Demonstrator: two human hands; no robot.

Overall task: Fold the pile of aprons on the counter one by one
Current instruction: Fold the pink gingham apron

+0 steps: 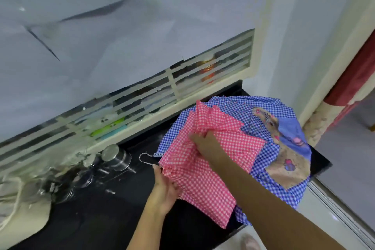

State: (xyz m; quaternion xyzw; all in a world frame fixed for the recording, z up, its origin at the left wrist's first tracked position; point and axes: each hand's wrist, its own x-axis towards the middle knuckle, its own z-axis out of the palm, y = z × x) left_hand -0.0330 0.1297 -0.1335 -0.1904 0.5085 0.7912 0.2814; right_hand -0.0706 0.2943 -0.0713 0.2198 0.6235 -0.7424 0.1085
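Folding looks barely begun: a pink checked apron (203,189) lies rumpled atop blue checked aprons (233,105) on the black tabletop (121,209). The left hand (165,186) pinches its near edge while the right hand (205,142) clutches bunched cloth at its middle. No finished stack is visible.

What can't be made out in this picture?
Head view:
Right hand: fingertips buried in pink apron folds.
Blue apron: largely covered by the pink one; aprons beneath uncountable.
Items behind the slatted grille: barred, blurred.
Glass jars: motion-blurred.
White bag: cut by left edge.
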